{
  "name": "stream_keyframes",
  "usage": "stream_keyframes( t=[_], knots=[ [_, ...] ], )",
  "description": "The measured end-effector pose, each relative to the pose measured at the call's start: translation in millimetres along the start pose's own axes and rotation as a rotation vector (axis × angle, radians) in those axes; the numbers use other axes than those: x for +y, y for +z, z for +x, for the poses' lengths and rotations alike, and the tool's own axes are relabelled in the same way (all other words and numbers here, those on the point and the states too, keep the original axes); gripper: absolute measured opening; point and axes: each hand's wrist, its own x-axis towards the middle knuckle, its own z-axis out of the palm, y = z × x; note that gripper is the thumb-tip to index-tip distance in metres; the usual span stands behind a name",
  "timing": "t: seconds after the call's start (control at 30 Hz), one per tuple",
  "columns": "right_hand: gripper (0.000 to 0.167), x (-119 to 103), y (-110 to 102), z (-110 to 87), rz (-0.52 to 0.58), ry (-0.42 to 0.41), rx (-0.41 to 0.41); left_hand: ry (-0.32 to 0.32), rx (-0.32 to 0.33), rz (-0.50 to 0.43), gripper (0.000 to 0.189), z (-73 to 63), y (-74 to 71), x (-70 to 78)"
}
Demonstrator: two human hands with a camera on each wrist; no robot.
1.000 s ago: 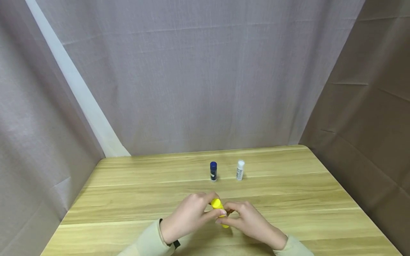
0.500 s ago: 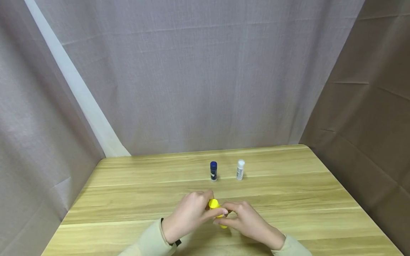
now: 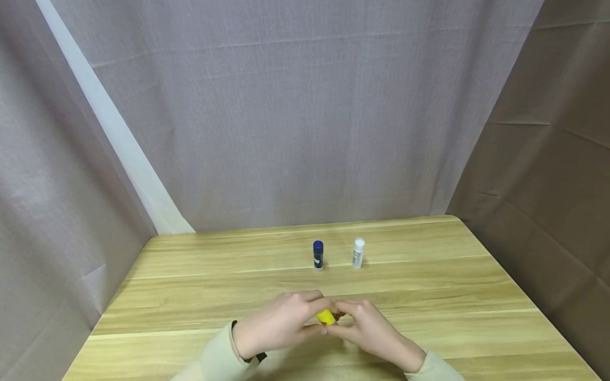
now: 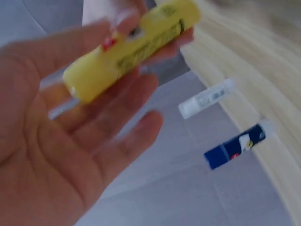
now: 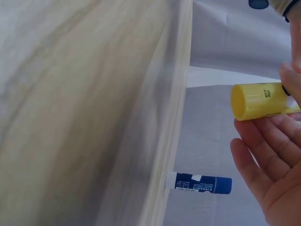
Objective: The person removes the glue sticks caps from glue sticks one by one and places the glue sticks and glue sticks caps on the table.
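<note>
A yellow glue stick [image 3: 326, 317] is held tilted above the front part of the table, between both hands. My left hand [image 3: 283, 320] has its thumb and fingers around the cap end; in the left wrist view, that end of the yellow glue stick [image 4: 141, 49] lies across the fingers. My right hand [image 3: 374, 333] pinches the other end between thumb and fingers. In the right wrist view, a rounded yellow end [image 5: 256, 101] with printing shows above the fingers. The left fingers hide much of the tube in the head view.
A blue-capped glue stick [image 3: 318, 256] and a white glue stick [image 3: 358, 254] stand upright, apart, beyond the hands. The wooden table [image 3: 200, 275] has grey cloth [image 3: 305, 132] hanging behind and at both sides.
My left hand has turned and its fingers have moved over the cap end, covering more of the yellow glue stick. The right hand keeps its pinch. The standing glue sticks have not moved.
</note>
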Motion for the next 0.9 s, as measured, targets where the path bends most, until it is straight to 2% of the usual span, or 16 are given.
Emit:
stream_keyframes(
  t=[0.07,0.17,0.37,0.6,0.9],
  knots=[
    [0.019,0.0,0.2,0.0,0.008,-0.004,0.002,0.039,-0.011,-0.010,0.031,-1.3,-1.9,-2.5],
    [0.018,0.2,1.0,-0.7,0.013,-0.016,0.002,0.064,-0.026,-0.016,0.033,-2.7,-3.1,-5.2],
    [0.017,0.9,2.2,-3.1,0.024,0.014,-0.023,0.057,-0.035,-0.020,0.032,-2.4,-3.3,-7.4],
    [0.018,0.7,1.1,-4.3,0.028,0.033,-0.048,0.075,-0.007,-0.011,0.029,-0.7,-6.2,-7.2],
    [0.021,2.2,0.3,-5.1,0.032,0.020,-0.064,-0.006,-0.038,0.035,0.029,0.1,-9.1,-3.8]
  ],
)
